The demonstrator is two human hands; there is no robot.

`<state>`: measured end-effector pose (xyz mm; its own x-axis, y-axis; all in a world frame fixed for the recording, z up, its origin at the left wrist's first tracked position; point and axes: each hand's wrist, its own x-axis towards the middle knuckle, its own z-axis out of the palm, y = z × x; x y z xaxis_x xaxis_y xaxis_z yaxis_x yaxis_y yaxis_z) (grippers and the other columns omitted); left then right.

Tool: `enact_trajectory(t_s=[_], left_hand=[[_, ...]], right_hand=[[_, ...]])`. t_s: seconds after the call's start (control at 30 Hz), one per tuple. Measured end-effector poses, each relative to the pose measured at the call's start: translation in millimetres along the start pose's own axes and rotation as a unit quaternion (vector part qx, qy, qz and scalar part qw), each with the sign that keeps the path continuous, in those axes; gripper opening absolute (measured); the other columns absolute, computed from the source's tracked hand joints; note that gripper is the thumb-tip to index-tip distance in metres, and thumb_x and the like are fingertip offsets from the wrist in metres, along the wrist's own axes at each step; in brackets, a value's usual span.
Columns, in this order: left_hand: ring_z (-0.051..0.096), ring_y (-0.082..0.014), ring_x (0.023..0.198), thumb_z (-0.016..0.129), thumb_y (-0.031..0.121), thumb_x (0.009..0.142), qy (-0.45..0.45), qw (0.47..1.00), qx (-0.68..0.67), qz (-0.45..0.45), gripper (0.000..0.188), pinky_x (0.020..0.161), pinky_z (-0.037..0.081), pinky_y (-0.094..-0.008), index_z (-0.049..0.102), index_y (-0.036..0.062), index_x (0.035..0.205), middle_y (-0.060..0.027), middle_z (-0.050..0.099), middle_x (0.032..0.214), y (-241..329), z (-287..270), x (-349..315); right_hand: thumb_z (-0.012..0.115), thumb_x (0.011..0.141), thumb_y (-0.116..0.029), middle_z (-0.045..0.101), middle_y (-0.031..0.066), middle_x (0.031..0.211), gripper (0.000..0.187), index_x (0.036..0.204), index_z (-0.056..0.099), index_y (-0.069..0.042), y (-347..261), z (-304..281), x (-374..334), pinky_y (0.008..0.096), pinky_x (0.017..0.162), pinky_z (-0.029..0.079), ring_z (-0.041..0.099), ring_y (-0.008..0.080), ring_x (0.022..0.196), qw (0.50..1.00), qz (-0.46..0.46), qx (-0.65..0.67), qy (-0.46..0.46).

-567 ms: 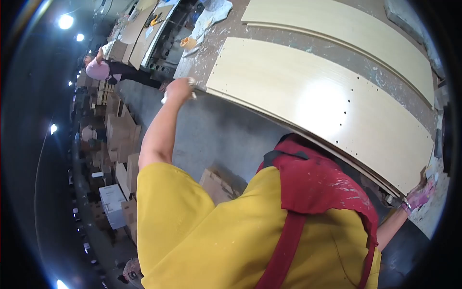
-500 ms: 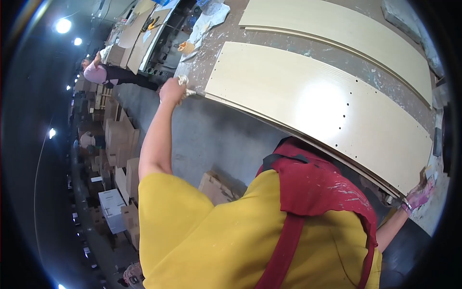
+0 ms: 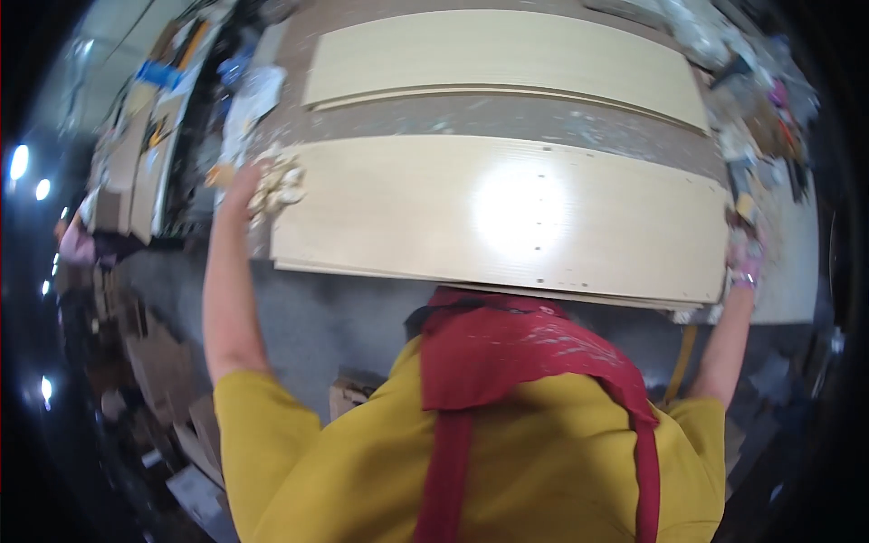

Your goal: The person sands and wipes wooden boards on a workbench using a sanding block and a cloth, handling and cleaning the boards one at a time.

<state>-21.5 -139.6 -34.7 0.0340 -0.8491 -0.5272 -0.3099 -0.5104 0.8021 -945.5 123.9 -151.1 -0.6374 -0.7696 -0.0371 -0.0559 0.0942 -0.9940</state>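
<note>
A long pale wood panel [image 3: 380, 208] with rows of small dark holes lies along the near edge of the worktable, stacked on at least one more board. At its left end my left hand [image 3: 241, 188] is closed on a crumpled cream rag [image 3: 279, 185], which overlaps the panel's corner. My right hand [image 3: 744, 258], in a pinkish glove, is at the panel's right end, against or right beside its edge. Its fingers are blurred, and I cannot tell whether they grip anything. A small yellowish block [image 3: 745, 208] shows just beyond them.
Another pale panel stack [image 3: 507, 50] lies farther back on the paint-spattered table [image 3: 507, 116]. Clear plastic wrap [image 3: 692, 36] and clutter fill the far right. A white cloth [image 3: 256, 98] hangs at the left. Off left, a person [image 3: 81, 244] stands by another bench; cartons [image 3: 163, 362] stand below.
The view has turned, so the panel now lies nearly level. My left hand with the rag has come from off the table's edge onto the panel's left end. My right hand remains at the right end.
</note>
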Motion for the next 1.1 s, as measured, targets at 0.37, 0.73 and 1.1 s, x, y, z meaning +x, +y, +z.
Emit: enact_trajectory(t_s=[0.37, 0.73, 1.1], left_hand=[[0.065, -0.021, 0.08, 0.046, 0.026, 0.092, -0.06, 0.986, -0.154, -0.014, 0.03, 0.07, 0.056, -0.0329, 0.057, 0.0021, 0.108, -0.0108, 0.064, 0.094, 20.2, -10.6, -1.4], [0.059, -0.0194, 0.077, 0.041, 0.022, 0.094, 0.139, 0.927, -0.222, 0.268, 0.032, 0.062, 0.051, -0.0286, 0.049, 0.0036, 0.119, -0.0111, 0.058, 0.1, 4.3, -84.0, -97.5], [0.051, -0.0301, 0.111, 0.035, 0.021, 0.094, 0.186, 0.854, -0.41, 0.26, 0.039, 0.094, 0.045, -0.041, 0.044, -0.0021, 0.124, -0.0213, 0.05, 0.124, 37.4, 3.8, -131.6]], right_hand=[[0.049, 0.088, -0.02, 0.06, 0.0158, 0.1, 0.032, 0.11, 0.051, 0.003, -104.0, 63.9, -46.0, 0.0398, 0.069, 0.043, 0.053, 0.027, 0.08, 0.867, -0.042, 0.496, -0.012], [0.048, 0.086, -0.032, 0.052, 0.0173, 0.124, 0.047, 0.123, 0.052, -0.004, -71.3, 8.6, -40.4, 0.0553, 0.098, 0.034, 0.048, 0.0356, 0.113, 0.746, -0.084, 0.652, -0.106], [0.031, 0.091, -0.016, 0.018, 0.0086, 0.148, 0.055, 0.142, 0.015, -0.002, -54.5, -4.1, -15.2, 0.0384, 0.112, 0.019, 0.02, 0.0228, 0.136, 0.11, 0.05, 0.972, -0.202]])
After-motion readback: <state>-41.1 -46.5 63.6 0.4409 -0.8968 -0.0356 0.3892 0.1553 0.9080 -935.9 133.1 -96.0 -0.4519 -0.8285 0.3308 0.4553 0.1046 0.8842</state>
